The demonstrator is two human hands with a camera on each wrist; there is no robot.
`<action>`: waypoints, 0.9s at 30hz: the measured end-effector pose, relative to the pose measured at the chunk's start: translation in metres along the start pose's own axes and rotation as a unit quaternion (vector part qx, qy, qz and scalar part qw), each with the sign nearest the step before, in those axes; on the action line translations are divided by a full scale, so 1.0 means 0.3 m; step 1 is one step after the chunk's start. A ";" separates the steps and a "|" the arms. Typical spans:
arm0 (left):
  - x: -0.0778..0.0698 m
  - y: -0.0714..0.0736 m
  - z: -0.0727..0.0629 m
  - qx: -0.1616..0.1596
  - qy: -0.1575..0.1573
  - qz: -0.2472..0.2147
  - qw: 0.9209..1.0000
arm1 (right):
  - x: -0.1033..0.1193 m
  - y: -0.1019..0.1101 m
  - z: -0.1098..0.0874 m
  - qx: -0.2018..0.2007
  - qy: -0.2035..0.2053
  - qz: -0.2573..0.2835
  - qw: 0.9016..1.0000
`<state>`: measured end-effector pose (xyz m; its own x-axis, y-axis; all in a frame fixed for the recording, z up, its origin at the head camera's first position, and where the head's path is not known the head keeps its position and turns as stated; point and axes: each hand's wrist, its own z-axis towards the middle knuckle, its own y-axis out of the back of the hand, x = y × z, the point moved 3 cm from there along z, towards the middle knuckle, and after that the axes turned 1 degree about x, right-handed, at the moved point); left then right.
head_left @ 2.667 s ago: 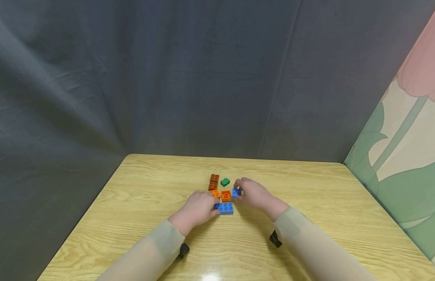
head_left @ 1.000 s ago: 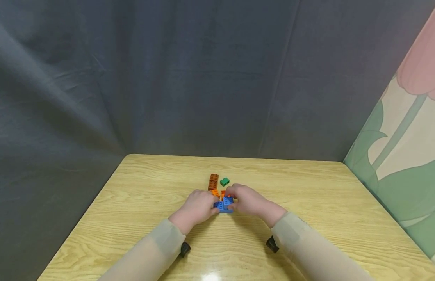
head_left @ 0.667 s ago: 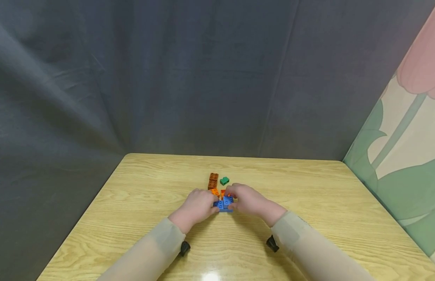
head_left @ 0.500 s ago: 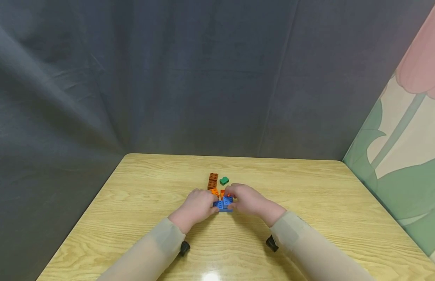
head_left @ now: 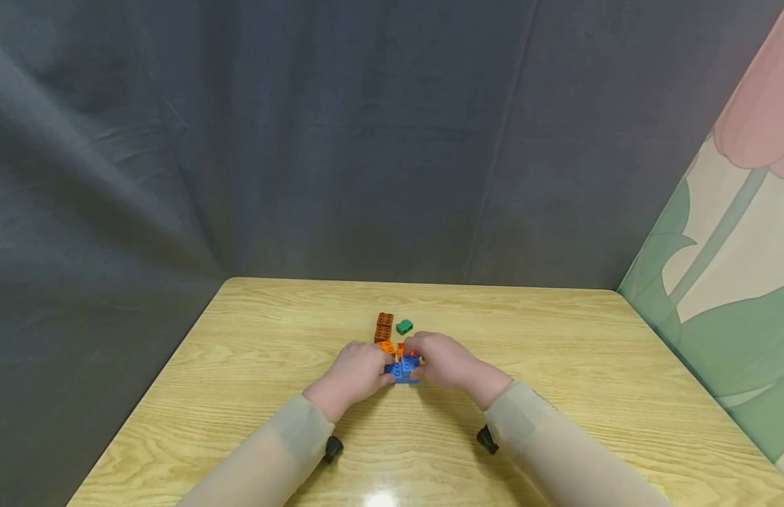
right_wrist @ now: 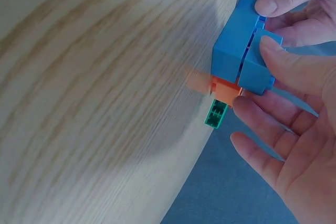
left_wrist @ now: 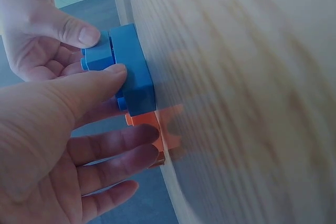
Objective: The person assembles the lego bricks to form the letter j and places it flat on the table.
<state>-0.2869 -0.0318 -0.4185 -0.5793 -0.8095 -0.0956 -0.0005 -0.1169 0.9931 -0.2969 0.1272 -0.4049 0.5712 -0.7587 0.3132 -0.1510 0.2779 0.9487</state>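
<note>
My left hand (head_left: 357,373) pinches the left end of a long blue building brick (left_wrist: 134,72) that lies on the table. A smaller blue brick (right_wrist: 257,62) sits on the right half of the long one, and my right hand (head_left: 447,360) pinches it between thumb and fingers. In the right wrist view a thin gap runs between the two blue bricks. Just beyond them are an orange brick (head_left: 386,347) near my left fingers and a red-orange brick (head_left: 401,350), partly hidden by my right hand.
Farther back on the wooden table (head_left: 291,317) are two brown bricks (head_left: 383,327) in a row and a small green brick (head_left: 405,327). A dark curtain (head_left: 367,141) hangs behind the table. On the right stands a wall with a painted flower (head_left: 753,232).
My right hand has carried the small blue brick left and nearer, from beside the red-orange brick onto the long blue one. My left hand has stayed in place.
</note>
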 end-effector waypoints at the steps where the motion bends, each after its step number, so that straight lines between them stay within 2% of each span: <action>1: 0.000 0.000 0.000 0.000 0.000 0.001 1.000 | -0.001 -0.001 0.000 0.000 -0.001 0.001 1.000; 23: 0.004 -0.014 0.006 -0.001 -0.002 -0.005 1.000 | -0.006 0.002 0.003 0.012 -0.036 0.048 0.998; 27: 0.012 -0.007 0.002 -0.010 0.009 -0.038 0.999 | -0.005 0.003 0.004 0.013 -0.034 0.044 0.998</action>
<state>-0.2896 -0.0341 -0.4208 -0.5631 -0.8082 -0.1725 -0.0280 -0.1899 0.9814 -0.2989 0.1278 -0.4046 0.4994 -0.7699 0.3973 -0.2196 0.3311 0.9177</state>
